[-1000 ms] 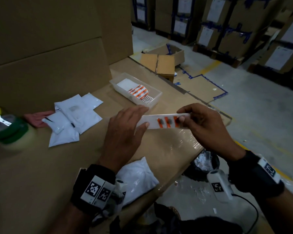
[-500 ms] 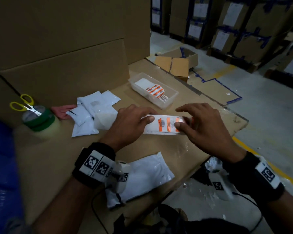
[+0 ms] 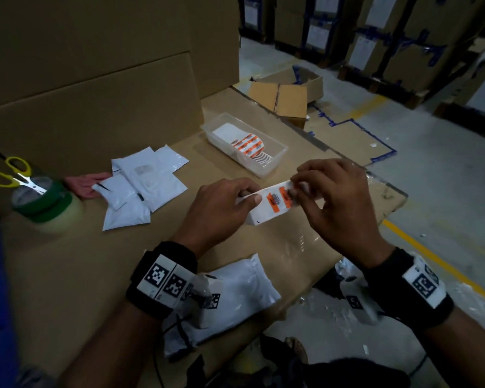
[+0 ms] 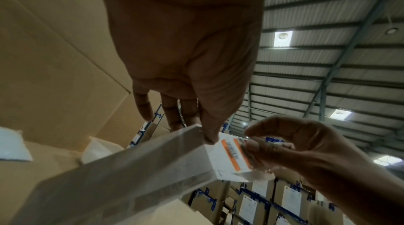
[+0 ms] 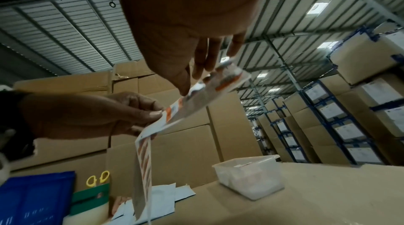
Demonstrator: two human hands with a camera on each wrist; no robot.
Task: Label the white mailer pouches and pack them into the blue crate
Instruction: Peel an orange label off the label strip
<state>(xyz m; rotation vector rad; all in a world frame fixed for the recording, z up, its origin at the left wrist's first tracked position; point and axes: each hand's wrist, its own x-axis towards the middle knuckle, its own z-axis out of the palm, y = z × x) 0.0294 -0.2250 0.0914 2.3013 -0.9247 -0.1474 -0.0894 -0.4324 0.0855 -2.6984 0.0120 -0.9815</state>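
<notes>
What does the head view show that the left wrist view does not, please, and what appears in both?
Only the head view shows the yellow-handled scissors, the clear plastic tray of labels and the loose pile of white mailer pouches on the cardboard tabletop. Only the left wrist view shows the corrugated metal roof. Both show the left hand and right hand holding the orange-and-white label strip.
</notes>
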